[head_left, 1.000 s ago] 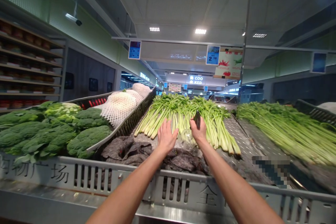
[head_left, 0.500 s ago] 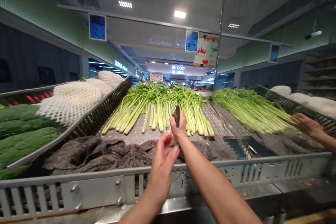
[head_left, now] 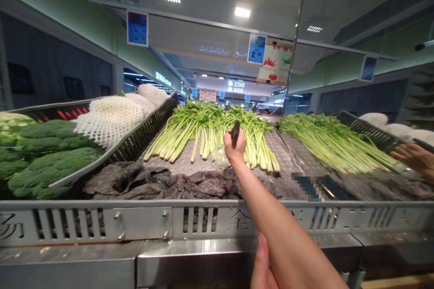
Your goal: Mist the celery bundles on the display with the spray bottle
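Note:
My right hand [head_left: 236, 144] reaches out over the display, its fingers wrapped round a narrow black object [head_left: 235, 133] whose kind I cannot make out. Beneath and beside this hand is clear, crinkled plastic [head_left: 220, 157]; whether the hand grips it too is unclear. Just beyond lie bunches of celery [head_left: 210, 137], leaves to the back and pale stalk ends towards me. My left hand [head_left: 262, 264] is low at the bottom edge, against or behind my right forearm. One raised digit shows; its other fingers are hidden.
Dark crumpled cloth [head_left: 162, 185] lies along the front, behind a grey slotted rail [head_left: 210, 221]. Left of a black divider [head_left: 135, 137] are broccoli [head_left: 57, 162] and produce in white foam nets [head_left: 108, 119]. A mirror [head_left: 325, 144] on the right reflects the celery and a hand.
My left hand has dropped from beside the right hand to the bottom edge. The right hand is slightly higher against the celery, and more clear plastic shows by it. The view has shifted.

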Motion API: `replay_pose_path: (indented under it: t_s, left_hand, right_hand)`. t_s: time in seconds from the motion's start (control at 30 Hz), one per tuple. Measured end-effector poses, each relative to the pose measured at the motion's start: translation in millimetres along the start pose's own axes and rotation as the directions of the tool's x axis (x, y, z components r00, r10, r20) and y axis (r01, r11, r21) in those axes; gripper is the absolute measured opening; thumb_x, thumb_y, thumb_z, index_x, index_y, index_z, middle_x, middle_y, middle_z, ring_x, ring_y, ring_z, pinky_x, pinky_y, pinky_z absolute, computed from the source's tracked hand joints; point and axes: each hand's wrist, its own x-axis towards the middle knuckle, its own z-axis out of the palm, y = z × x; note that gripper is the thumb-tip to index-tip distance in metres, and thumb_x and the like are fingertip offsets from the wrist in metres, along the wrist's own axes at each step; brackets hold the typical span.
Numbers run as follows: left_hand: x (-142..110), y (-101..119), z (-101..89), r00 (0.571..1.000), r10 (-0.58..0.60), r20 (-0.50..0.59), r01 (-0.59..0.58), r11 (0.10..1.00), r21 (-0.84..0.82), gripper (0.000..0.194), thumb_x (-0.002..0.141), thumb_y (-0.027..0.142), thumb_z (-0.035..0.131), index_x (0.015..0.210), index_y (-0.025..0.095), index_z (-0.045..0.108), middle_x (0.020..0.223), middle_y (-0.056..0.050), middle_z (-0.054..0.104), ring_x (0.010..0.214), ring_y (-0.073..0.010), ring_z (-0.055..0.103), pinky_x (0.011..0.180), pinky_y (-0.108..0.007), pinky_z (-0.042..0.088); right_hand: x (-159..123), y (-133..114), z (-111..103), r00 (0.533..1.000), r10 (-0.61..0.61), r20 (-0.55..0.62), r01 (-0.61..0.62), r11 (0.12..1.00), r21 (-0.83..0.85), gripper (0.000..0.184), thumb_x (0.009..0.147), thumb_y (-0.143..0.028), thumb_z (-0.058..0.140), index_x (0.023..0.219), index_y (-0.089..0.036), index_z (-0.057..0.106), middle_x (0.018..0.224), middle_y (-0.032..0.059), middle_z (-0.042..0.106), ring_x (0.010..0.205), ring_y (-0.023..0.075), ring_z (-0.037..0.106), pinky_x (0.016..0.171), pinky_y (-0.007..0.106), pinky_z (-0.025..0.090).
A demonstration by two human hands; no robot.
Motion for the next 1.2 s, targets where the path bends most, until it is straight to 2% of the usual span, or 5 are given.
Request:
replay_pose_path:
  t_s: [0.33, 0.47, 0.67, 0.97, 1.2]
  left_hand:
    - [-21, 110, 24.7, 0.834, 0.547, -0.075, -0.502, 0.807, 0.311, 0.073, 0.074, 0.062, 0.023, 0.119, 0.007, 0.041, 0.121, -0.017, 0.047, 0.113, -0.0221, 0.044, 0.095, -0.035, 0.035]
    - [-11, 185, 16.0, 0.713, 0.700, 0.032, -0.177, 0.135, 0.975, 0.065, 0.080, 0.050, 0.015, 0.102, 0.005, 0.056, 0.108, -0.017, 0.057, 0.108, -0.0201, 0.048, 0.087, -0.033, 0.041]
    - [36, 224, -11.7, 0.649, 0.726, 0.226, 0.244, -0.480, 0.842, 0.060, 0.057, 0.032, 0.064, 0.112, 0.015, 0.048, 0.137, -0.013, 0.024, 0.127, -0.0297, 0.014, 0.100, -0.050, 0.011]
    - [69, 228, -46.1, 0.435, 0.880, 0.192, 0.321, -0.351, 0.880, 0.052, 0.074, 0.035, 0.043, 0.120, 0.011, 0.035, 0.134, -0.017, 0.026, 0.124, -0.0261, 0.025, 0.096, -0.042, 0.028]
    - [64, 225, -54.9, 0.607, 0.736, 0.300, 0.234, -0.526, 0.817, 0.029, 0.080, 0.031, 0.036, 0.075, 0.019, 0.062, 0.100, -0.005, 0.060, 0.101, -0.0180, 0.050, 0.091, -0.036, 0.036]
  right_hand:
    - [18, -14, -34, 0.987, -0.153, -0.050, 0.151, 0.987, -0.049, 0.026, 0.065, -0.031, 0.043, 0.085, -0.017, 0.051, 0.076, 0.0015, 0.059, 0.066, 0.0156, 0.053, 0.070, 0.030, 0.037]
    - [22, 6, -46, 0.991, -0.096, -0.093, 0.085, 0.989, -0.119, 0.024, 0.062, -0.031, 0.044, 0.080, -0.017, 0.053, 0.074, 0.0027, 0.058, 0.067, 0.0173, 0.052, 0.067, 0.030, 0.038]
    - [16, 28, -46, 0.999, -0.048, 0.001, 0.048, 0.985, -0.165, 0.025, 0.062, -0.035, 0.044, 0.077, -0.018, 0.054, 0.070, 0.0024, 0.058, 0.065, 0.0185, 0.052, 0.064, 0.031, 0.038]
    - [-10, 46, -39, 0.990, 0.014, 0.139, -0.004, 0.997, -0.074, 0.025, 0.064, -0.034, 0.045, 0.081, -0.018, 0.054, 0.073, 0.0031, 0.059, 0.067, 0.0187, 0.054, 0.064, 0.030, 0.041]
    - [-11, 50, -40, 0.983, -0.001, 0.184, 0.018, 0.996, -0.093, 0.025, 0.063, -0.034, 0.044, 0.081, -0.018, 0.054, 0.073, 0.0024, 0.059, 0.064, 0.0174, 0.054, 0.062, 0.029, 0.040]
